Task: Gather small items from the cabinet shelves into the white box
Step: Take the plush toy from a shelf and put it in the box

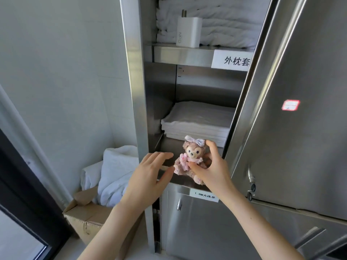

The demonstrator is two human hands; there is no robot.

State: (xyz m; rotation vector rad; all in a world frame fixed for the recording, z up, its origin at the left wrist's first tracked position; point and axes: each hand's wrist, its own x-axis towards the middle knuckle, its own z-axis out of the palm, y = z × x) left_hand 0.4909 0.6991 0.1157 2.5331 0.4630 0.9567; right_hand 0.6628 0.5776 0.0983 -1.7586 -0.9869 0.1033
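A person's right hand (pixel 212 171) closes round a small plush bear (pixel 189 160) seated at the front lip of the lower shelf (pixel 180 182) of a steel cabinet, thumb at its belly and fingers behind its bowed head. The left hand (pixel 148 175) hovers just beside it, fingers loose and holding nothing. A white charger (pixel 188 32) stands near the edge of the upper shelf (pixel 182 55), not yet collected. The white box is out of view. The grip looks light. Should it slacken as the toy comes out, the bear would likely tumble off the lip toward the floor or the cardboard box (pixel 82 212) of linen below. A hasty reach upward could likewise tip the upright charger off its edge.
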